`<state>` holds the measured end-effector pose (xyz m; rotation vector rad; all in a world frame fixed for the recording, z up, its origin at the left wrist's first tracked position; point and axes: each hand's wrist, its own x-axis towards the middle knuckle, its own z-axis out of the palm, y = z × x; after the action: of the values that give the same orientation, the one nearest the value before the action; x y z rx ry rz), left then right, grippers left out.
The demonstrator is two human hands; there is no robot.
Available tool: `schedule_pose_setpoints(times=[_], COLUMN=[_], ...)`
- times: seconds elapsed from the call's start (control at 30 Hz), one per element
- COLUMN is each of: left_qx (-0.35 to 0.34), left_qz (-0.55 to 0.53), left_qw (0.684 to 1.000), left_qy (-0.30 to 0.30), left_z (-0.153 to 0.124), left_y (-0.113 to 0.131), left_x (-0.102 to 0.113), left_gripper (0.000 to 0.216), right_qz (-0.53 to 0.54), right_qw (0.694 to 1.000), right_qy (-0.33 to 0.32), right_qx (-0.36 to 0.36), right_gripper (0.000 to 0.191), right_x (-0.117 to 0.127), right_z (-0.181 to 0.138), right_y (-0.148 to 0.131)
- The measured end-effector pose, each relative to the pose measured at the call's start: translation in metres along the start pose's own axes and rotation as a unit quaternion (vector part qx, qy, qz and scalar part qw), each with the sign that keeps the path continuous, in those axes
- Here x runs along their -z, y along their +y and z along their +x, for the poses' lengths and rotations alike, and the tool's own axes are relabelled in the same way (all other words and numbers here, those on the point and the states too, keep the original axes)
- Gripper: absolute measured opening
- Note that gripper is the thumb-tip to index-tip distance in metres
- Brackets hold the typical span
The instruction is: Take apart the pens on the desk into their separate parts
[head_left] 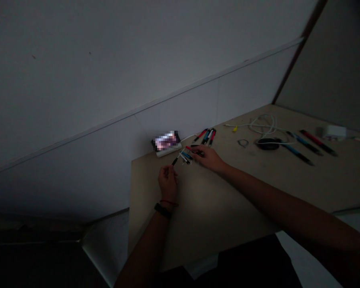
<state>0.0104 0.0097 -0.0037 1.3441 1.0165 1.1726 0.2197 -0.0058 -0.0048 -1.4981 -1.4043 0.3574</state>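
The room is dim. My left hand (167, 182) pinches a thin black pen (175, 161) by its lower end, tip pointing up and to the right. My right hand (208, 157) lies palm down on the wooden table (216, 200), its fingers resting on a small bunch of pens (186, 155) with red, blue and white parts. Whether those fingers grip any of them is unclear. A second group of red and blue pens (206, 136) lies just beyond my right hand.
A phone on a white block (166, 143) sits at the table's back left corner against the wall. Coiled white cable (265, 126), a dark round object (267, 144), more long pens (303, 146) and a white adapter (334, 131) lie to the right.
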Motion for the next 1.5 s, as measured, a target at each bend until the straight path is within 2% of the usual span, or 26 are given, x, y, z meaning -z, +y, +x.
schedule_pose_setpoints(times=[0.17, 0.37, 0.53, 0.73, 0.87, 1.03, 1.13, 1.33, 1.5], left_qx=[-0.002, 0.003, 0.003, 0.004, 0.006, 0.009, 0.007, 0.009, 0.008], left_qz=[0.002, 0.003, 0.004, 0.010, 0.006, 0.000, 0.003, 0.010, 0.019], left_qw=[1.000, 1.000, 1.000, 1.000, 1.000, 1.000, 1.000, 1.000, 1.000], left_qy=[-0.001, 0.001, 0.000, -0.001, -0.001, -0.001, -0.002, -0.004, -0.002], left_z=[-0.001, 0.001, 0.002, 0.000, 0.000, 0.001, 0.001, 0.002, 0.001], left_y=[0.002, -0.001, -0.002, -0.001, -0.001, -0.001, -0.001, -0.002, -0.001], left_x=[0.000, -0.001, -0.001, 0.000, 0.000, 0.000, 0.000, 0.000, 0.000], left_gripper=[0.037, 0.038, 0.038, 0.036, 0.036, 0.035, 0.036, 0.036, 0.034], right_qz=[-0.104, -0.095, -0.082, -0.083, -0.114, -0.114, -0.128, -0.210, -0.153], right_qw=[0.993, 0.993, 0.995, 0.996, 0.992, 0.991, 0.991, 0.976, 0.986], right_qy=[-0.039, -0.041, -0.025, 0.023, 0.053, 0.061, 0.043, -0.039, -0.021], right_qx=[0.050, 0.048, 0.043, 0.012, -0.013, -0.013, 0.003, 0.041, 0.064], right_gripper=[0.029, 0.037, 0.035, 0.022, 0.024, 0.025, 0.024, 0.032, 0.024], right_x=[0.001, 0.001, 0.003, 0.009, 0.013, 0.014, 0.012, 0.006, 0.006], right_z=[-0.002, -0.003, -0.003, -0.001, -0.001, -0.001, -0.001, -0.003, -0.004], right_y=[0.001, 0.007, 0.001, -0.007, -0.012, -0.012, -0.007, 0.005, -0.003])
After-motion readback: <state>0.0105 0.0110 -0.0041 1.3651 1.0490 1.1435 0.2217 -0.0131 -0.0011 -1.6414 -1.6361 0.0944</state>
